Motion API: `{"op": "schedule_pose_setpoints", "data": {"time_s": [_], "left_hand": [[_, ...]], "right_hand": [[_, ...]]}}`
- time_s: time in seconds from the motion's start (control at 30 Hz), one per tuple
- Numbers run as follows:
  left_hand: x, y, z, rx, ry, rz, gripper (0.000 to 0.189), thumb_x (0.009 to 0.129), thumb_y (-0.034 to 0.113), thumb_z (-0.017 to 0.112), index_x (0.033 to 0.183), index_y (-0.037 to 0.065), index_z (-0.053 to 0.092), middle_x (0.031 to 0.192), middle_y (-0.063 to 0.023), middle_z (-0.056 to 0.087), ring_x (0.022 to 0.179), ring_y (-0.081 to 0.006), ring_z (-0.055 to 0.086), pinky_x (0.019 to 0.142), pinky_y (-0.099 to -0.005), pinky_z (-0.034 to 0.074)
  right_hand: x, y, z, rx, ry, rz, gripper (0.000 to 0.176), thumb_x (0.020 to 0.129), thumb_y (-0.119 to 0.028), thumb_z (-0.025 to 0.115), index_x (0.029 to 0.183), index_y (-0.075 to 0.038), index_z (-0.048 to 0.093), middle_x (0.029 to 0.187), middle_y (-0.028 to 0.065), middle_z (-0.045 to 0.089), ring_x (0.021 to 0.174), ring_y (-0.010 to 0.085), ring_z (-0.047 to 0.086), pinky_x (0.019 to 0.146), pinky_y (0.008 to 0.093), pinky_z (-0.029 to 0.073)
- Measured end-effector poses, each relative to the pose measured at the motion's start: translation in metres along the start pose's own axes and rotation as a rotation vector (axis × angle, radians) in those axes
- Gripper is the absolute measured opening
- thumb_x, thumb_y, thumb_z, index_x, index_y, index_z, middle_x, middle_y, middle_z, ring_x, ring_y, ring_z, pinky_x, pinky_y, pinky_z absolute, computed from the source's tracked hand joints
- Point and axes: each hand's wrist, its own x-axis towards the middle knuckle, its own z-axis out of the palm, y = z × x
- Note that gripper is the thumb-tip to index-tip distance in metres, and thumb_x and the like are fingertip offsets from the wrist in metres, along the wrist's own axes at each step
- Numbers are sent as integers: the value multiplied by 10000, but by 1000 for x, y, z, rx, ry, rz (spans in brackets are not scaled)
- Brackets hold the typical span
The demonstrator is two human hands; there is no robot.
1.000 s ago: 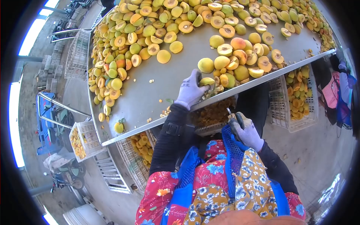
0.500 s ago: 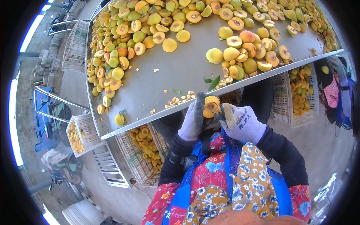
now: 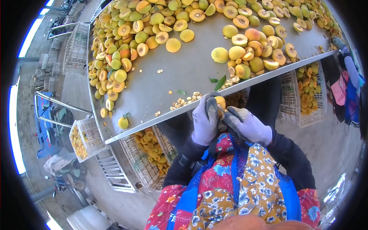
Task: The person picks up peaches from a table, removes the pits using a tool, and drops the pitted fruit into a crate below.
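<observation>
Both of my hands, in lilac gloves with dark grey fingers, meet just below the metal table's front edge. My left hand (image 3: 205, 119) is closed around a yellow peach half (image 3: 220, 101), mostly hidden by the fingers. My right hand (image 3: 248, 124) is closed against the fruit's lower side; whatever its fingers hold is hidden. On the table (image 3: 184, 73) close by lie small pale kernels (image 3: 186, 101), a green leaf (image 3: 220, 82) and a small heap of cut peaches (image 3: 255, 51).
A large pile of peaches (image 3: 153, 19) covers the far side. Crates of peach halves stand below: one at left (image 3: 124, 147), one at right (image 3: 285, 101). A smaller crate (image 3: 90, 136) stands far left. At the far right a co-worker's gloved hand (image 3: 339, 43) is at the table edge.
My left hand has turned and closed further over the peach half, which now shows less. My right hand has shifted slightly lower. The co-worker's hand has come up to the table edge.
</observation>
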Motion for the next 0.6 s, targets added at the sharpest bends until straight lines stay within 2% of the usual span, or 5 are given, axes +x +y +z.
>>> {"op": "schedule_pose_setpoints", "data": {"time_s": [0.2, 0.3, 0.4, 0.53, 0.6], "left_hand": [[2, -33, 5, 156, -63, 266, 307, 1029, 208, 478, 1195, -35, 566, 1034, -184, 660, 912, -231, 657, 810, -344, 517], [1, -41, 8, -405, -223, -11, 503, 1052, 418, 398, 1179, -40, 566, 973, -132, 651, 918, -204, 636, 841, -320, 509], [-2, -56, 16, -548, -218, -79, 555, 1063, 455, 348, 1174, -44, 565, 998, -133, 647, 934, -198, 629, 842, -309, 507], [1, -54, 28, -545, -3, -240, 503, 1058, 464, 405, 1163, 12, 600, 994, -92, 660, 870, -134, 636, 759, -266, 522], [4, -42, 21, -498, 130, -398, 521, 1044, 511, 412, 1108, 33, 609, 910, -66, 652, 749, -116, 628, 607, -231, 504]], "right_hand": [[-2, -12, -19, 841, -268, 604, 382, 1028, -415, 509, 960, -47, 589, 607, -14, 474, 455, 64, 436, 414, 210, 324], [-3, 11, -14, 1134, -295, 674, 392, 1029, -433, 487, 998, -49, 558, 565, -9, 447, 356, 71, 360, 347, 204, 308], [-3, 29, -7, 1421, -445, 614, 367, 1023, -421, 512, 978, -60, 562, 585, -16, 442, 403, 78, 408, 384, 217, 337], [-4, 11, 10, 874, -38, 477, 391, 1022, -444, 498, 950, -66, 569, 576, -8, 440, 402, 82, 387, 372, 225, 322], [-10, 14, 1, 1207, -193, 355, 398, 1023, -450, 494, 943, -67, 566, 553, -6, 415, 392, 100, 371, 372, 235, 309]]}}
